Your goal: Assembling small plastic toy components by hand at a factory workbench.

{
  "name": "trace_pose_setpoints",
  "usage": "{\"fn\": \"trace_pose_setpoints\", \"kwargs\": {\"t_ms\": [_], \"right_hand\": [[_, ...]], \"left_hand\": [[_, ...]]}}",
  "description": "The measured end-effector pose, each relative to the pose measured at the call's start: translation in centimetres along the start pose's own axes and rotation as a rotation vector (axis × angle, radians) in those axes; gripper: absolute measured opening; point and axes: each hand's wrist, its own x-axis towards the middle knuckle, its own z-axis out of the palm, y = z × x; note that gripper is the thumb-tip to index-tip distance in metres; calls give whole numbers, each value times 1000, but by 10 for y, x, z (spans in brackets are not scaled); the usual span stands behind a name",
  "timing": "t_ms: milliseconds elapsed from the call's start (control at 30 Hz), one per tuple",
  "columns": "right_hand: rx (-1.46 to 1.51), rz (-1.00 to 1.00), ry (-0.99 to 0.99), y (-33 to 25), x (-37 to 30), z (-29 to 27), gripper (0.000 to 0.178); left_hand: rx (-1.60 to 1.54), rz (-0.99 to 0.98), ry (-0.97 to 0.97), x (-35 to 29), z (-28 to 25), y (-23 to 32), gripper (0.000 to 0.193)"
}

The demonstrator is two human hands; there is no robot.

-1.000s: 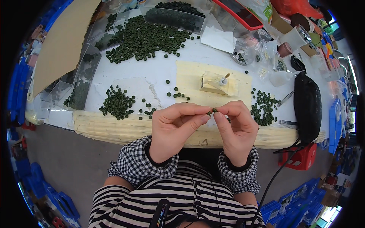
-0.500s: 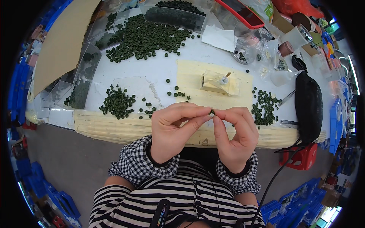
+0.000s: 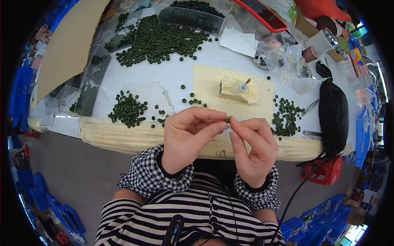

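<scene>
In front of my chest, my left hand (image 3: 183,137) pinches a small dark green round piece (image 3: 227,121) between thumb and index finger. My right hand (image 3: 257,148) is beside it, its index fingertip at the piece and its thumb lowered away; the other fingers are curled. Left of my hands lies a pile of similar green pieces (image 3: 127,110), with several strays nearby. A smaller scatter of green pieces (image 3: 286,119) lies on the right. Beyond my hands stands a tape-wrapped block (image 3: 234,91) with a short upright peg (image 3: 246,83).
A large heap of green pieces (image 3: 158,41) spreads at the back, beside clear plastic trays (image 3: 92,82) and cardboard (image 3: 67,45). White paper (image 3: 238,42), a red-edged phone (image 3: 262,15), tweezers (image 3: 310,107) and a black pouch (image 3: 333,117) lie farther right. Yellowish padding (image 3: 119,137) covers the front edge.
My right thumb has come down and away from the piece, while the index finger stays by it. My left hand keeps its pinch, nearly in place. The view has shifted slightly.
</scene>
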Motion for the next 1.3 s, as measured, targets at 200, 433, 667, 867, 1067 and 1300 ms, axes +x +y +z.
{"fn": "trace_pose_setpoints", "kwargs": {"t_ms": [200, 433, 667, 867, 1067, 1300], "right_hand": [[16, -10, 5, 4, -2, 0, 32], [47, -19, -10, 4, -4, 1, 34], [38, -57, -46, 2, -4, -1, 35], [56, -35, -80, 2, -6, -3, 34], [100, -17, -84, 3, -9, -2, 35], [154, -40, -113, 6, -5, -4, 36]], "left_hand": [[108, 48, -43, 0, -3, -1, 18], [119, 115, -80, 2, -7, -4, 19], [113, 78, -93, 1, -9, -1, 18], [116, 10, -100, -2, -10, -1, 19], [139, 35, -108, -2, -12, 0, 19], [17, -25, -153, 2, -17, 3, 18]]}}
